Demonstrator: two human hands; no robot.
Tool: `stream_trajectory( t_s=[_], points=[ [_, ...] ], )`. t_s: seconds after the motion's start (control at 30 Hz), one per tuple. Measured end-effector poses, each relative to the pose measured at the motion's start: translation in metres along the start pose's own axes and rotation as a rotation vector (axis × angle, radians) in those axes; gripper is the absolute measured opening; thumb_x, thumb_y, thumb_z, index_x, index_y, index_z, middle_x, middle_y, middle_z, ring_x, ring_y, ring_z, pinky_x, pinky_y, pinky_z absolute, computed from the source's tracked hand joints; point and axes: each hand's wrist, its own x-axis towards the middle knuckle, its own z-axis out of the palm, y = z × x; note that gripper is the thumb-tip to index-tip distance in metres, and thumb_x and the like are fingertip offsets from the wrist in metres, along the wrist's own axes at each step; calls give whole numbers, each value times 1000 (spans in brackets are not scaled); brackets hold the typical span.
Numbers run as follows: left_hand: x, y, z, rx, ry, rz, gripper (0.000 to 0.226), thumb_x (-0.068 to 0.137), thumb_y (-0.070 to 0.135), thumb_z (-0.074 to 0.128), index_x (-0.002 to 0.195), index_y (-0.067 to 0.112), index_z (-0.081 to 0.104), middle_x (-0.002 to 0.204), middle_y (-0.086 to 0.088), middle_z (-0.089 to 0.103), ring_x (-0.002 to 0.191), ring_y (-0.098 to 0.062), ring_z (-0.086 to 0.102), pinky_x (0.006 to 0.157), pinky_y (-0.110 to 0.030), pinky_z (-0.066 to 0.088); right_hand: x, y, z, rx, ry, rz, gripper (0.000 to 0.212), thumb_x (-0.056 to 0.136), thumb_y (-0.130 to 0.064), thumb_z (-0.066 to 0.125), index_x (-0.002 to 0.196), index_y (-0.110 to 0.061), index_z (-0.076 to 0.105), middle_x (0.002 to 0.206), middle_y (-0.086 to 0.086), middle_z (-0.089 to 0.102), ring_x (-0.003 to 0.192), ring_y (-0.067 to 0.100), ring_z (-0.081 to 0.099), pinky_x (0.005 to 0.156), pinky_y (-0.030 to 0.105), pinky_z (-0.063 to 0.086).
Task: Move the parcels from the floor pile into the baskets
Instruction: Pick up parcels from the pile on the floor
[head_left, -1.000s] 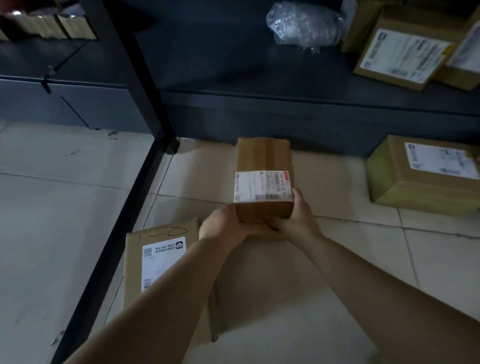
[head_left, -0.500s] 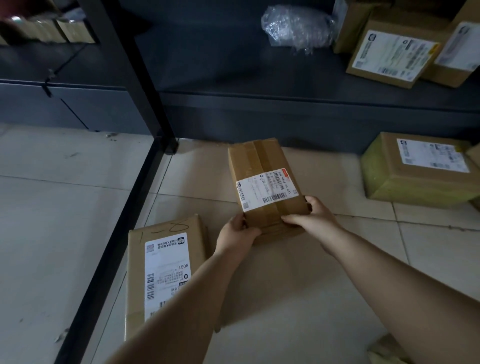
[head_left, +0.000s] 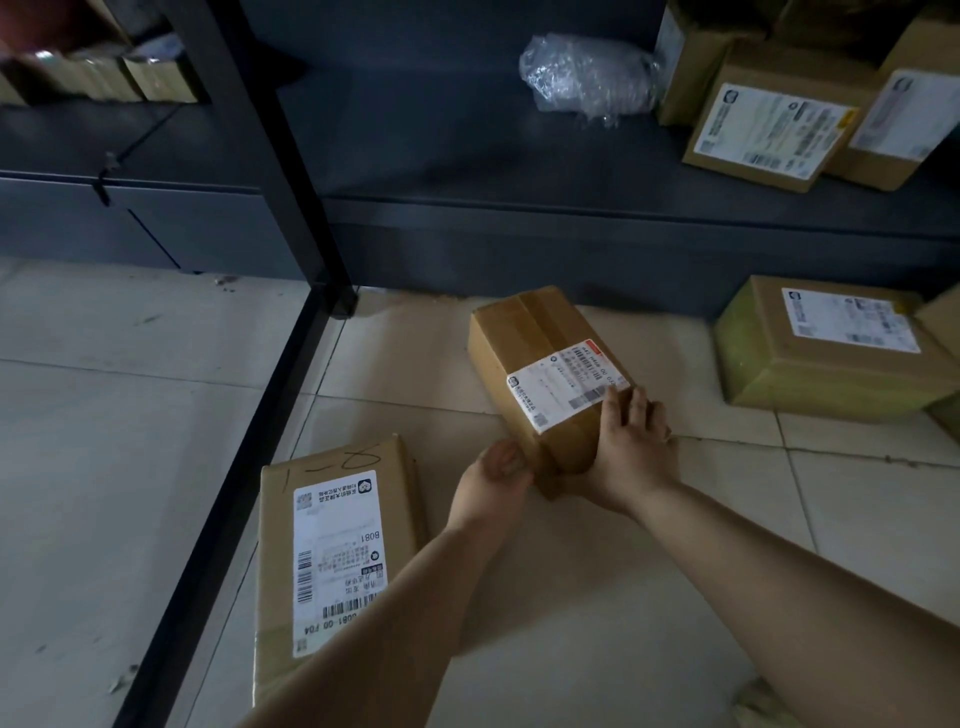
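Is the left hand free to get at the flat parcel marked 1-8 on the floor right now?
Probably not yet. The left hand grips the near end of the held parcel along with the right hand. The flat parcel lies just beside the left forearm, nothing covering it, so it looks reachable once that hand lets go.

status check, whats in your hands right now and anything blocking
Left hand and right hand both gripping near end of one taped parcel. Labelled box on floor beside left arm. No basket in view.

Dim, bluish light; shelf recess in deep shadow, edges bent by wide-angle distortion.
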Motion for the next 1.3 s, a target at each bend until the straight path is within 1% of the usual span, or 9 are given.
stream_trajectory(
  t_s=[0.13,0.27,0.4,0.53,0.8,0.93,1.1,1.2,1.3],
  points=[
    [5,-2,-6,30,39,-123,54,87,16,57,139,15,42,139,-4,49,126,-19,46,90,-17,31,12,25,-19,267,-33,-29,122,54,-59,77,147,-22,8,146,5,20,131,29,22,107,41,31],
    [2,4,2,-117,-51,-138,57,90,10,58,142,14,36,144,-8,43,128,-17,45,90,-15,31,8,40,-34,866,-248,30,76,49,-50,73,117,-36,42,107,-15,54,99,8,52,76,26,44],
    [-8,15,11,-188,-119,-107,53,92,13,56,142,18,39,138,-4,50,120,-16,52,92,-25,41,2,39,-28,925,-365,36,20,78,-38,63,94,-44,52,102,-15,57,92,5,51,82,37,42],
    [-8,28,9,-219,-216,-113,46,89,35,48,135,33,45,122,0,59,105,-19,56,77,-32,42,-4,19,-33,1009,-272,-90,34,74,-29,65,104,-41,52,97,-20,63,83,-9,59,66,11,45],
    [-2,29,7,-261,-126,-175,37,92,40,51,128,32,50,116,-2,65,107,-19,60,79,-34,43,-3,13,-21,1077,-129,-19,51,85,-29,60,133,-35,45,117,-6,63,109,17,58,99,37,45],
    [-2,24,19,-237,-214,-191,28,93,33,51,121,29,51,104,-2,64,94,-17,60,72,-31,46,-9,19,-27,880,-19,-62,63,80,-33,66,138,-34,42,131,-6,56,119,16,52,104,36,40],
    [11,13,27,220,-101,-32,38,90,18,57,127,11,53,120,-8,62,110,-23,59,84,-27,43,-30,13,-17,-38,132,-184,74,86,-51,48,148,-32,11,153,5,23,136,28,26,113,51,13],
    [16,14,22,-11,96,-32,31,94,20,49,124,19,50,119,-2,61,103,-20,60,82,-24,42,-43,10,1,-276,93,-296,73,88,-52,39,148,-29,6,155,14,12,135,30,22,111,56,6],
    [18,15,25,-276,115,-18,24,95,26,50,119,27,50,112,4,63,95,-13,62,83,-29,46,-40,10,6,-253,142,-351,67,87,-52,36,145,-24,19,153,9,20,127,26,29,107,46,19]
  ],
)
